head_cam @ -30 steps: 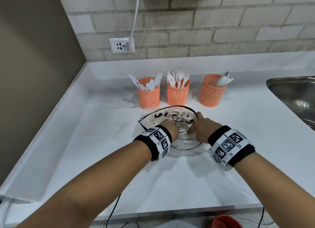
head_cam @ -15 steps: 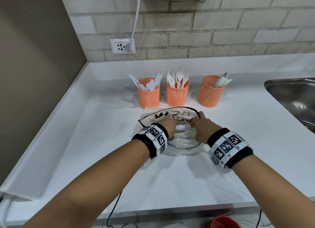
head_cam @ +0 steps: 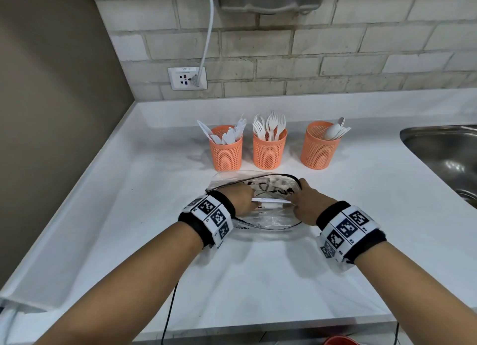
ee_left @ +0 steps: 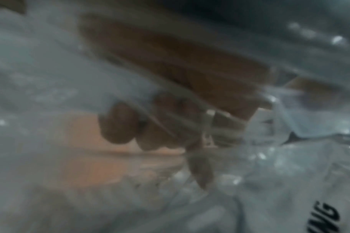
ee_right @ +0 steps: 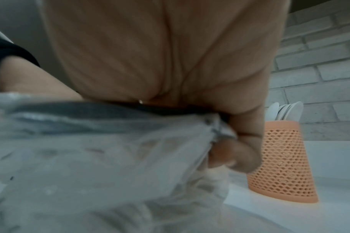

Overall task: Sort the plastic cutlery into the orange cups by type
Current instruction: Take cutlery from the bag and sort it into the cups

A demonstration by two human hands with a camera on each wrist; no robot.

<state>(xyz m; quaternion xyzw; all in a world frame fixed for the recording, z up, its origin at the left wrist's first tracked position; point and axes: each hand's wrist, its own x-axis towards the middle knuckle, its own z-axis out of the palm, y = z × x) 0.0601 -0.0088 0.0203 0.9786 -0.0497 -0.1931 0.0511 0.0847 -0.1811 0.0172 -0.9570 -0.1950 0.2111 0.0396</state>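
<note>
Three orange mesh cups stand in a row on the white counter: the left cup [head_cam: 226, 151] with knives, the middle cup [head_cam: 269, 152] with forks, the right cup [head_cam: 319, 151] with spoons [ee_right: 286, 111]. In front of them lies a clear plastic bag [head_cam: 265, 219] with a black rim. My left hand [head_cam: 241, 198] is inside its mouth, fingers [ee_left: 120, 123] curled round a white plastic cutlery piece [head_cam: 271, 202]; its type is unclear. My right hand [head_cam: 305, 202] pinches the bag's rim [ee_right: 220, 130], beside the spoon cup [ee_right: 283, 162].
A steel sink [head_cam: 444, 153] is sunk into the counter at the right. A brown wall closes the left side, a brick wall with a socket and cable [head_cam: 187, 78] the back. The counter's front edge [head_cam: 258, 329] runs near my forearms.
Both hands have drawn slightly back toward me with the bag. The white piece, hidden a second ago, now shows between my hands at the bag's mouth.
</note>
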